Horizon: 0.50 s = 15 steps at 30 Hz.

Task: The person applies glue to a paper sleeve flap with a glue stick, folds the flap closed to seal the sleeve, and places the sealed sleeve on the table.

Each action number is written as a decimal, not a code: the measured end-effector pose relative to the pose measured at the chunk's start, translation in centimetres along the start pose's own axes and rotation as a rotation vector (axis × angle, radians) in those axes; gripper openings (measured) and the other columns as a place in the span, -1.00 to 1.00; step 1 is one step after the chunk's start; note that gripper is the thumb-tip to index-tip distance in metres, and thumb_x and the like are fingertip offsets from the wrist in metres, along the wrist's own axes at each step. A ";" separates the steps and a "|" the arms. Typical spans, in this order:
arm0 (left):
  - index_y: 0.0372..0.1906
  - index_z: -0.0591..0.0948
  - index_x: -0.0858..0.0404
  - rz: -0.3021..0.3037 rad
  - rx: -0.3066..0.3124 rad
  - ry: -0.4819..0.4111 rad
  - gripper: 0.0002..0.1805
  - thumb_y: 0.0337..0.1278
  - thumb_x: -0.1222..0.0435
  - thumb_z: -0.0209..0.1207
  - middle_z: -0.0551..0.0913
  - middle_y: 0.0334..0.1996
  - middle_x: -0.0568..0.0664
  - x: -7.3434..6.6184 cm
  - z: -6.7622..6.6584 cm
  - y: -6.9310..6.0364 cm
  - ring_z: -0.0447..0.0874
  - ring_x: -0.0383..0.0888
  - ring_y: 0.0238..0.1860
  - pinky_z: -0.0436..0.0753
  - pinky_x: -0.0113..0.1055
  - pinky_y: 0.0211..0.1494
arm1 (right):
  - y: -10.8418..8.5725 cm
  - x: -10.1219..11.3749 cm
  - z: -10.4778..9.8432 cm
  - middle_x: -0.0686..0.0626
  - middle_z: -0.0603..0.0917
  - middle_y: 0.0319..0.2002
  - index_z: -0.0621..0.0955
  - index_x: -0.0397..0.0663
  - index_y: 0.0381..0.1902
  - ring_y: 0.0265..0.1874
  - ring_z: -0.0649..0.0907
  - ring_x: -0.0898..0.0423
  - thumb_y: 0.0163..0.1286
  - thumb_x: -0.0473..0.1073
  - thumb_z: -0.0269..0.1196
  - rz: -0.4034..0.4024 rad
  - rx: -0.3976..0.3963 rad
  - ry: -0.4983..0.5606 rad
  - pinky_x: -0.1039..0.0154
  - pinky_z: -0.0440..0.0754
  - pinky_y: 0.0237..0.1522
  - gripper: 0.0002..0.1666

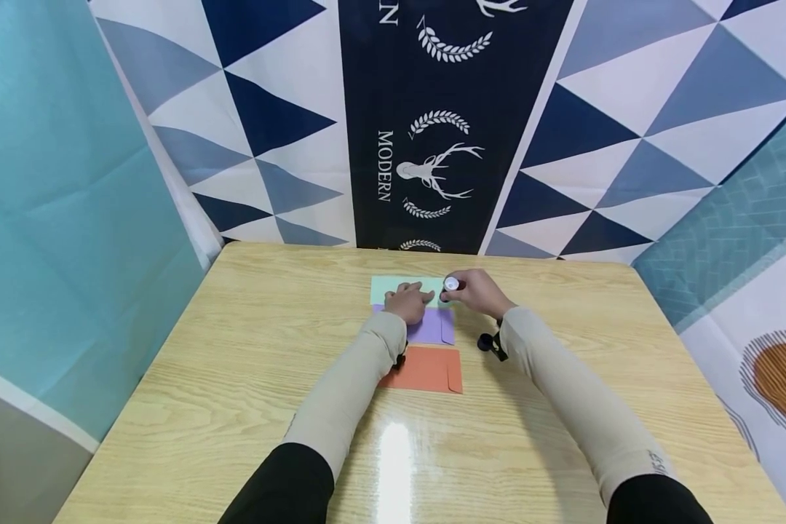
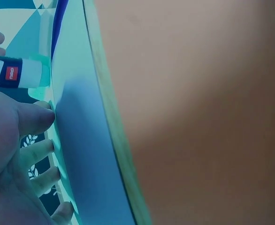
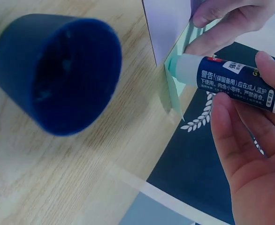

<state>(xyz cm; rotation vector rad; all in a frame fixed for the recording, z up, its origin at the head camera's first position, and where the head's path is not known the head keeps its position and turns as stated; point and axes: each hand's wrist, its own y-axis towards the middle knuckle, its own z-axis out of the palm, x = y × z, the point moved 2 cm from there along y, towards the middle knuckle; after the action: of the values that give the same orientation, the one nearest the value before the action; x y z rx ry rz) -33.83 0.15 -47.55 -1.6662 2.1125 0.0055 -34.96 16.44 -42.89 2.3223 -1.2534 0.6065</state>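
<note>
My left hand rests on the mint-green envelope, its fingertips pressing the paper with fingers spread. Between the thumb and fingers of my right hand I hold an uncapped glue stick with a dark blue label. In the right wrist view its green glue end meets the mint envelope's flap near the right edge. A purple envelope lies directly below the mint one, partly under my left hand. The dark blue glue cap stands on the table beside my right wrist, its open mouth visible.
An orange envelope lies nearer to me, partly behind my left wrist. All of this is on a wood-grain table. A patterned cloth hangs behind the table's far edge.
</note>
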 end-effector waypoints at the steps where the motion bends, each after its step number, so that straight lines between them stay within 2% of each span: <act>1: 0.46 0.21 -0.26 0.003 -0.002 -0.001 -0.48 0.54 0.21 -0.29 0.02 0.56 -0.18 -0.1 0.1 -0.1 -0.09 -0.05 0.57 0.06 0.13 0.49 | -0.2 -0.1 0.0 -0.03 0.71 -0.48 0.70 -0.16 -0.36 -0.49 0.54 0.19 0.15 -0.25 0.43 0.001 0.003 -0.002 0.29 0.49 -0.36 -0.88; 7: 0.45 0.23 -0.26 0.013 -0.019 0.005 -0.48 0.53 0.21 -0.30 0.06 0.56 -0.18 -0.2 0.2 -0.2 -0.06 -0.05 0.56 0.09 0.12 0.47 | -0.6 0.0 -0.4 -0.02 0.69 -0.46 0.69 -0.15 -0.34 -0.47 0.54 0.21 0.20 -0.21 0.41 0.024 0.032 0.017 0.32 0.49 -0.36 -0.87; 11: 0.44 0.25 -0.26 0.019 -0.022 0.011 -0.49 0.53 0.20 -0.29 0.08 0.55 -0.17 -0.2 -0.1 0.0 -0.02 -0.03 0.55 0.10 0.13 0.46 | -0.6 0.4 -1.2 -0.07 0.71 -0.42 0.69 -0.16 -0.33 -0.45 0.55 0.19 0.23 -0.21 0.38 0.066 0.007 0.069 0.32 0.49 -0.36 -0.88; 15: 0.41 0.33 -0.23 0.017 -0.036 0.004 -0.50 0.51 0.21 -0.25 0.15 0.52 -0.14 -0.2 -0.2 0.1 0.03 0.01 0.53 0.12 0.16 0.45 | -0.7 0.6 -1.5 -0.09 0.73 -0.38 0.71 -0.15 -0.31 -0.42 0.57 0.16 0.23 -0.20 0.36 0.107 -0.014 0.074 0.29 0.51 -0.33 -0.87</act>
<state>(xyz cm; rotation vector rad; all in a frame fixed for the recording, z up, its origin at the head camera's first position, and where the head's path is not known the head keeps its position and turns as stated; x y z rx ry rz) -33.96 0.26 -47.35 -1.6702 2.1411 0.0462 -34.33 17.24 -41.44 2.2116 -1.3497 0.7099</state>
